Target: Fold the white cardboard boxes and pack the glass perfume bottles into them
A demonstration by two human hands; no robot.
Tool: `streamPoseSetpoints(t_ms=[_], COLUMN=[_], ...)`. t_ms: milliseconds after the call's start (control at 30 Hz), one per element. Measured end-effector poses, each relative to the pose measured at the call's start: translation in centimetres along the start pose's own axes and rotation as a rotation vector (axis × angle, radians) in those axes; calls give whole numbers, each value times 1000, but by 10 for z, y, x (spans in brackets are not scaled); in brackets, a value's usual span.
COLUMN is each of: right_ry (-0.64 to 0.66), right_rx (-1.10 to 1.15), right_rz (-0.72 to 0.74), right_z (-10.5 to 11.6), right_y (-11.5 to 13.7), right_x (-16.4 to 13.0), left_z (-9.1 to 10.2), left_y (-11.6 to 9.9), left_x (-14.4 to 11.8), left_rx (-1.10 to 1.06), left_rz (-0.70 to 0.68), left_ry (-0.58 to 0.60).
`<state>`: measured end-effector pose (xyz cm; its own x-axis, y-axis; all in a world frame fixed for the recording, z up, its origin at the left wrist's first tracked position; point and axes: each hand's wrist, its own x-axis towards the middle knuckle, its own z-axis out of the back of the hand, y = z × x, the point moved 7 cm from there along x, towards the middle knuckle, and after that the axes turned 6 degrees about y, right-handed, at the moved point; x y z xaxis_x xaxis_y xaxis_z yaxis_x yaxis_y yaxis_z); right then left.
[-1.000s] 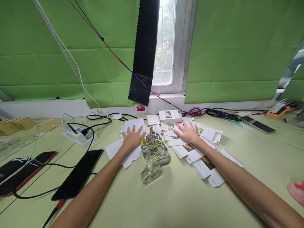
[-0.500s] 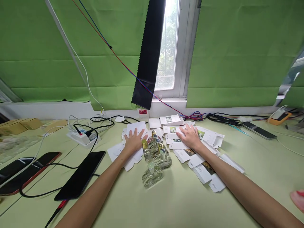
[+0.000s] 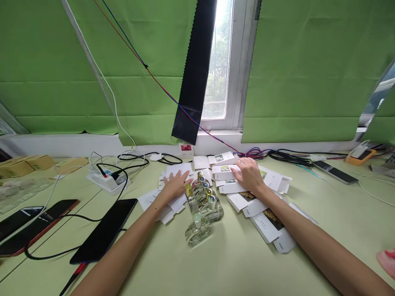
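My left hand [image 3: 175, 184] lies palm down with spread fingers on a pile of flat white card pieces [image 3: 180, 167]. My right hand [image 3: 248, 174] is bent over the spread of flat white printed cartons [image 3: 268, 224]. Its fingers curl down together over a carton [image 3: 224, 172] and the thumb rests at the left side; the fingertips are partly hidden. Between the hands stand several clear glass perfume bottles with gold and silver caps, in a close row. The nearest perfume bottle [image 3: 198, 234] has a pale green cap and stands in front of the rest.
A black tablet [image 3: 105, 230], phones [image 3: 54, 218] and a white power strip [image 3: 108, 181] with cables occupy the left. Yellow boxes [image 3: 27, 166] stand behind them. Black cables [image 3: 286, 155], a grey phone [image 3: 335, 172] and an orange device [image 3: 361, 157] lie far right. Part of another person's hand [image 3: 387, 261] shows at the right edge.
My right hand has gone from lying flat with spread fingers to bent, its fingers drawn together and the knuckles raised. The left hand stays on the card pieces, slightly lower in view.
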<state>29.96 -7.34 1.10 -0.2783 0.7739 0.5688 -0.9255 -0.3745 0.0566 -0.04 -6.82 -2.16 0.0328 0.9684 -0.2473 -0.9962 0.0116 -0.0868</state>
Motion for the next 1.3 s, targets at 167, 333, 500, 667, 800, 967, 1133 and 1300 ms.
streamPoseSetpoints(t_ms=[167,333,500,667,800,967,1133,1300], right_ry=[-11,23,110,171,182,226,378,424], right_rx=[35,58,74,84,175,553,749,791], right_rz=[-5,-10,-33,-81,-86,0,37,7], right_z=[13,22,30,42,51,61,62,51], right_y=[4,13,20,24,33,65,97,111], right_x=[6,9,11,13,12,6,-3,0], left_z=[-4,0,28,63,79,95,114,96], left_y=[-2,-4,-7,11,29,22,-10,-34], left_x=[6,6,-2,-15,-28,-53,-106,-162], left_rx=[0,-22,-52,-40,-7,8,-6,-73], left_rz=[-74,-147,-220,-155,-58,-46,-151,-248], left_ry=[-1,-22,-105,-123,-29,33,-40,-82])
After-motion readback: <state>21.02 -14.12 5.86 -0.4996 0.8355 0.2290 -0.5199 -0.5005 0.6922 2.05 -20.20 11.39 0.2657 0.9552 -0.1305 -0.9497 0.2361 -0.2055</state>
